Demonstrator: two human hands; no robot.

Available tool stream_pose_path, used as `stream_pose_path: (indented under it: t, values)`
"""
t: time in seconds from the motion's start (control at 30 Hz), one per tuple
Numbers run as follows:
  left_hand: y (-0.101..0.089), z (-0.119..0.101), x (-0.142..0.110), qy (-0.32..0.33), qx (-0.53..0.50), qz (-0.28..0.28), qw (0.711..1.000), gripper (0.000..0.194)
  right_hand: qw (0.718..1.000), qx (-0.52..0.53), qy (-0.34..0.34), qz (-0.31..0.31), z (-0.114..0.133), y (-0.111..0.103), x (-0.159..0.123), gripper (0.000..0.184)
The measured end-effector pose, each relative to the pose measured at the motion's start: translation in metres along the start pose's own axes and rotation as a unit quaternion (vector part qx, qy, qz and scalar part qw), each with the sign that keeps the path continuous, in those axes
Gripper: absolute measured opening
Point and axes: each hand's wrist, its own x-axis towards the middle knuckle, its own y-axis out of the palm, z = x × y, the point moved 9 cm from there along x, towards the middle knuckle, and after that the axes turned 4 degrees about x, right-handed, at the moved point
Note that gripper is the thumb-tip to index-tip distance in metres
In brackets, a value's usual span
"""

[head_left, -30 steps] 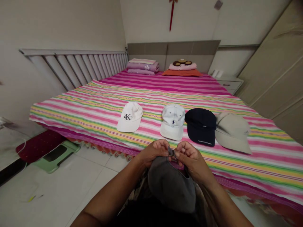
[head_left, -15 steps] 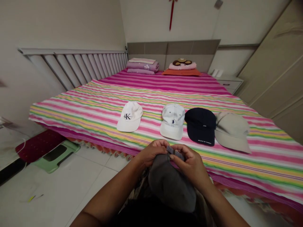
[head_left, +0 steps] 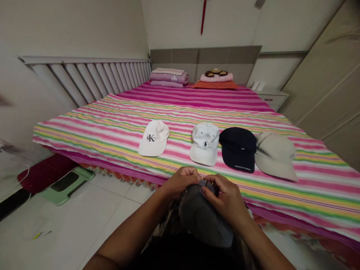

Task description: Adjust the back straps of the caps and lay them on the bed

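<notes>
Strap (head_left: 203, 182) tips down between your hands

The strap's end stuck up a moment ago, and now it lies lower and flatter. Your right hand (head_left: 226, 197) has changed its hold a little. Both your hands are close together at the back edge of the gray cap (head_left: 205, 219). Your left hand (head_left: 184, 182) is closed, with its thumb and fingers pinching one side of the strap. Your right hand is closed on the other side, and its fingers hide part of the strap. The gray cap hangs below your hands, close to your body, in front of the bed (head_left: 95, 131).

Four more caps lie in a row on the bed's stripy sheet (head_left: 118, 123). Far left is the white cap with black letters (head_left: 154, 138), well apart from the rest. Next is the pale cap (head_left: 205, 144) with a small dark mark. Just to its right is the dark blue cap (head_left: 239, 150). Right beside that one is the beige cap (head_left: 277, 155).

Folded purple blankets (head_left: 168, 77) and a pink pillow (head_left: 216, 78) on an orange cloth (head_left: 215, 86) sit by the headboard (head_left: 205, 60). A green stool (head_left: 63, 193) is on the floor (head_left: 104, 225) to the left.
</notes>
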Motion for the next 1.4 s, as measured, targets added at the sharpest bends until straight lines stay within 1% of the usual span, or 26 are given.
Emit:
stream_pose_path:
  t: [0.1,0.2,0.27,0.3,0.33,0.37,0.43,0.47,0.53,0.57,0.6,0.67,0.77,0.83,0.87,0.97,1.07,1.17,1.2,1.23,1.27,1.3,1.33,1.4]
  values:
    - [0.001,-0.001,0.0,0.006,-0.047,0.008,0.999,0.025,1.0,0.006,0.016,0.001,-0.003,-0.001,-0.002,0.013]
    - [0.003,-0.002,0.0,0.003,-0.083,0.023,0.996,0.025,0.999,0.027,0.04,0.0,-0.007,-0.003,-0.003,0.015]
    - [0.003,-0.003,0.0,0.0,-0.091,0.024,0.996,0.026,0.993,0.075,0.087,0.008,-0.017,-0.001,-0.004,0.016]
    - [0.002,-0.004,0.001,0.0,-0.092,0.021,0.996,0.025,0.985,0.119,0.122,0.021,-0.025,0.002,-0.006,0.019]
    - [0.0,-0.004,0.001,-0.001,-0.092,0.018,0.996,0.025,0.971,0.174,0.159,0.041,-0.033,0.007,-0.008,0.021]
    - [-0.001,-0.004,0.001,0.0,-0.094,0.016,0.995,0.025,0.95,0.234,0.195,0.068,-0.041,0.013,-0.01,0.024]
    - [-0.003,-0.006,0.002,0.001,-0.1,0.017,0.995,0.025,0.899,0.333,0.249,0.136,-0.051,0.028,-0.018,0.028]
    - [-0.004,-0.006,0.002,0.003,-0.103,0.016,0.995,0.026,0.877,0.363,0.265,0.167,-0.054,0.034,-0.021,0.031]
    - [-0.006,-0.007,0.002,0.004,-0.1,0.015,0.995,0.028,0.846,0.399,0.286,0.208,-0.059,0.041,-0.028,0.036]
    - [-0.007,-0.007,0.003,0.002,-0.093,0.015,0.996,0.028,0.835,0.415,0.293,0.212,-0.06,0.041,-0.03,0.036]
    - [-0.008,-0.006,0.003,-0.001,-0.081,0.017,0.997,0.027,0.826,0.435,0.297,0.203,-0.062,0.04,-0.032,0.034]
    - [-0.008,-0.005,0.004,-0.004,-0.046,0.023,0.999,0.026,0.806,0.483,0.301,0.163,-0.062,0.036,-0.031,0.031]
    - [-0.007,-0.005,0.005,-0.006,-0.006,0.036,0.999,0.025,0.769,0.548,0.312,0.108,-0.061,0.03,-0.03,0.028]
    - [-0.006,-0.007,0.005,-0.005,-0.007,0.043,0.999,0.024,0.749,0.569,0.325,0.101,-0.06,0.029,-0.029,0.028]
    - [-0.006,-0.008,0.004,-0.004,-0.015,0.044,0.999,0.025,0.746,0.571,0.328,0.102,-0.059,0.029,-0.029,0.029]
    - [-0.006,-0.01,0.003,-0.002,-0.04,0.047,0.998,0.025,0.755,0.554,0.332,0.113,-0.06,0.028,-0.029,0.032]
    - [-0.006,-0.01,0.003,-0.005,-0.045,0.056,0.997,0.025,0.766,0.534,0.338,0.12,-0.064,0.027,-0.03,0.031]
    - [0.0,-0.008,0.004,-0.008,-0.05,0.069,0.996,0.024,0.768,0.534,0.328,0.131,-0.062,0.027,-0.028,0.031]
    - [0.003,-0.007,0.005,-0.01,-0.051,0.074,0.996,0.024,0.774,0.528,0.321,0.138,-0.06,0.028,-0.026,0.033]
    - [0.006,-0.006,0.005,-0.013,-0.051,0.08,0.995,0.025,0.785,0.516,0.309,0.147,-0.056,0.028,-0.024,0.035]
    - [0.01,-0.005,0.006,-0.016,-0.048,0.085,0.995,0.026,0.804,0.494,0.293,0.155,-0.052,0.028,-0.021,0.038]
    - [0.013,-0.005,0.006,-0.019,-0.045,0.091,0.995,0.026,0.829,0.462,0.27,0.16,-0.047,0.026,-0.017,0.04]
    - [0.015,-0.004,0.007,-0.02,-0.039,0.095,0.995,0.027,0.862,0.417,0.241,0.16,-0.042,0.023,-0.013,0.039]
    - [0.018,-0.005,0.007,-0.017,-0.024,0.098,0.995,0.026,0.928,0.301,0.169,0.139,-0.03,0.013,-0.004,0.032]
